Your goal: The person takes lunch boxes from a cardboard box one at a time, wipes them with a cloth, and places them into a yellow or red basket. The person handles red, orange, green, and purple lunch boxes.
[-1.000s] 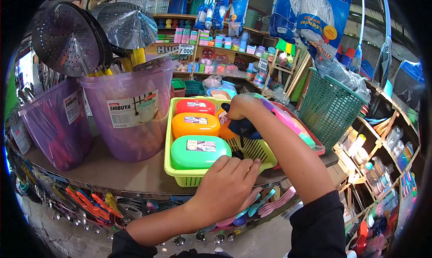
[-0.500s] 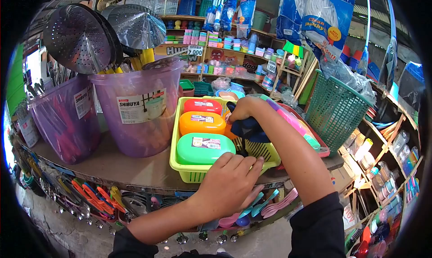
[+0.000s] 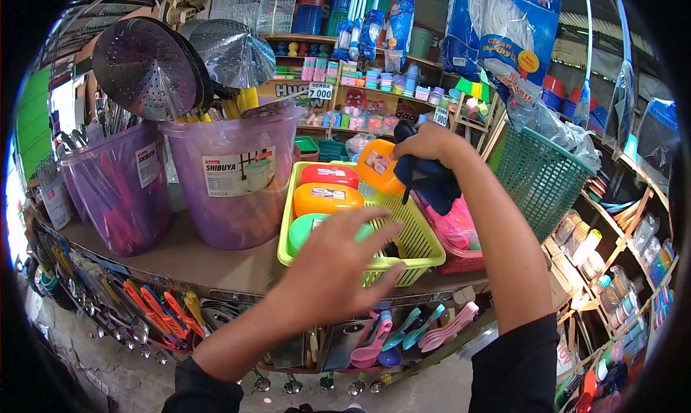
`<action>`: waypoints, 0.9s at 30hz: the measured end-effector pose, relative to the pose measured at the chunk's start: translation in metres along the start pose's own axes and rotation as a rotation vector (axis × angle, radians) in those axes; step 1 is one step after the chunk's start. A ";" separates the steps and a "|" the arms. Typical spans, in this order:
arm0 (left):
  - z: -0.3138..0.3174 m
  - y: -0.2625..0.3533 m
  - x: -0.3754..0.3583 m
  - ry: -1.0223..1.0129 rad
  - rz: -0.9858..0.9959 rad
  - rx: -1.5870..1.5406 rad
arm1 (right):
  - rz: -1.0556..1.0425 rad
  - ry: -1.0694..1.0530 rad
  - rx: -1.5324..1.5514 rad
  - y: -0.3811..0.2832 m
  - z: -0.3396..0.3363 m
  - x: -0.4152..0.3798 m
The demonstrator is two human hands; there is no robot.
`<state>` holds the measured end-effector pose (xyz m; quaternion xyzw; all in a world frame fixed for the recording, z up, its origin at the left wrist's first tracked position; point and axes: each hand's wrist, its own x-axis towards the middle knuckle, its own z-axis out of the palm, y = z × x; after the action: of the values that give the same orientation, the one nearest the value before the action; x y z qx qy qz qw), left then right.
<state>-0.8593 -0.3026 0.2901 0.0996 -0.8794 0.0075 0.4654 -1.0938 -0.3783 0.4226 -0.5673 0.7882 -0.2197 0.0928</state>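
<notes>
My right hand (image 3: pixel 435 145) grips an orange plastic container (image 3: pixel 377 168) and a dark blue cloth (image 3: pixel 432 187), both raised above the yellow-green basket (image 3: pixel 430 251). The container is tilted, and a label shows on it. Spread in front of the basket's near rim, my left hand (image 3: pixel 335 258) holds nothing and is slightly blurred. Inside the basket's left side sit a red container (image 3: pixel 327 173), another orange container (image 3: pixel 317 198) and a green container (image 3: pixel 304 229), the green one partly hidden by my left hand. Slatted floor shows on the basket's right side.
Purple buckets (image 3: pixel 241 215) with perforated skimmers (image 3: pixel 147 71) stand to the left. A red tray (image 3: pixel 468 260) with a pink package (image 3: pixel 457 226) adjoins the basket; a green woven basket (image 3: pixel 543 179) is further right. Utensils hang below the table edge.
My right hand has risen out of the basket, bringing up the orange container with the cloth. My left hand has come off the near rim and spread its fingers. The view has shifted slightly.
</notes>
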 end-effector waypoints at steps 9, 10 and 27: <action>-0.030 -0.087 -0.007 0.017 -0.419 0.103 | -0.117 -0.318 0.498 0.014 0.039 0.028; -0.030 -0.091 -0.006 -0.048 -0.497 0.105 | -0.103 -0.410 0.500 0.010 0.044 0.034; -0.015 -0.104 0.014 -0.263 -0.554 -0.095 | -0.405 -0.205 -0.221 -0.018 0.056 0.004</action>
<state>-0.8358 -0.4054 0.3022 0.3136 -0.8710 -0.1738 0.3360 -1.0576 -0.4001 0.3815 -0.7398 0.6640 -0.0875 0.0638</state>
